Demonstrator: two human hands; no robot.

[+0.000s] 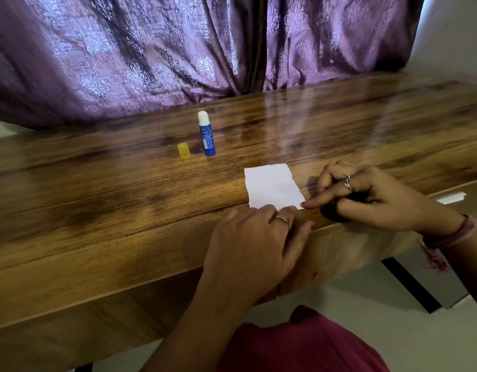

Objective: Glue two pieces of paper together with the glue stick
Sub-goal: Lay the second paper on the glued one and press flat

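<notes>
A small white paper lies flat on the wooden table near its front edge. Whether it is one sheet or two stacked I cannot tell. My left hand rests palm down with its fingertips on the paper's near edge. My right hand has its index finger stretched out, pressing on the paper's near right corner, the other fingers curled. The blue glue stick stands upright and uncapped farther back on the table, white glue showing at its top. Its yellow cap stands just left of it.
A purple patterned curtain hangs behind the table's far edge. A white wall is at the right. Below the table's front edge are a pale floor and my pink clothing.
</notes>
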